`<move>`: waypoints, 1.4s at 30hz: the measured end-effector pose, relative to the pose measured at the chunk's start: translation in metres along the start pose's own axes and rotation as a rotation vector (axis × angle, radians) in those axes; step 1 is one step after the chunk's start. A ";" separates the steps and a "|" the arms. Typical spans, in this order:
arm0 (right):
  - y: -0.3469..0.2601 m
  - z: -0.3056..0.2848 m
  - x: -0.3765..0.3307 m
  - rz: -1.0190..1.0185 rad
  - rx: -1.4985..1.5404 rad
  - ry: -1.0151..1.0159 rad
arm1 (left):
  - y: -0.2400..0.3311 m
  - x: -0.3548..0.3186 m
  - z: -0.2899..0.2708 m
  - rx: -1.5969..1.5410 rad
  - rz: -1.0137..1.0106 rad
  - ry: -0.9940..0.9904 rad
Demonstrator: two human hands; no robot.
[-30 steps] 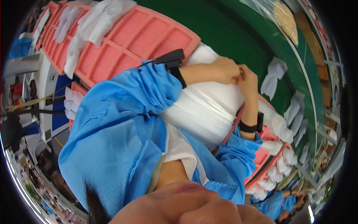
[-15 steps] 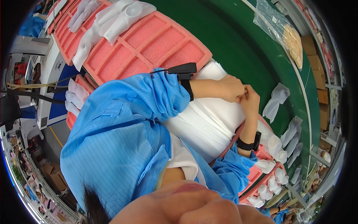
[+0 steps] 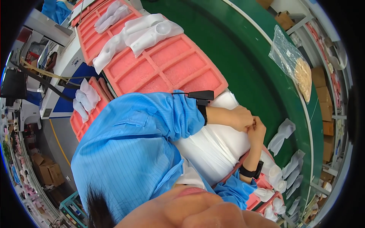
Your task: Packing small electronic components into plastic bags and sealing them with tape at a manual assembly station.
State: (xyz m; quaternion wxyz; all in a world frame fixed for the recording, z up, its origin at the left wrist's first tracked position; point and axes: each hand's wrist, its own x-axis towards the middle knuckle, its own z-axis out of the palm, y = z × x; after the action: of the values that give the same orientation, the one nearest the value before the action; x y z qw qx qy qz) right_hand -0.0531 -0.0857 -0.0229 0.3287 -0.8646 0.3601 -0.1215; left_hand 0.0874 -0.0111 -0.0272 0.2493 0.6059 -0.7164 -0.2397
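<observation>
White stack (image 3: 208, 148) toward the near edge of the tabletop (image 3: 232, 72): I judge it light, soft, best gripped by its edges. At its far right, left hand (image 3: 241, 118) meets right hand (image 3: 257, 131), fingers bunched; I can't tell whether anything's held.

We could not tell whether the left hand (image 3: 240, 118) and right hand (image 3: 257, 132) held anything; the left blue sleeve (image 3: 182, 116) hid part of the white sheet stack (image 3: 209, 152), and the upper edge cut off a blue garment (image 3: 56, 11).
</observation>
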 end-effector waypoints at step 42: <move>0.001 0.010 0.013 -0.024 -0.021 0.059 | -0.299 -0.157 -0.393 0.917 -0.906 0.691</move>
State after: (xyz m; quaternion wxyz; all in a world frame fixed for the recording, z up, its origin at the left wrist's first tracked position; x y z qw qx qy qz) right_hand -0.0398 -0.0911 -0.0313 0.3075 -0.8682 0.3607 -0.1471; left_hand 0.5879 0.0831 0.0688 0.0586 0.9274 -0.3041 0.2097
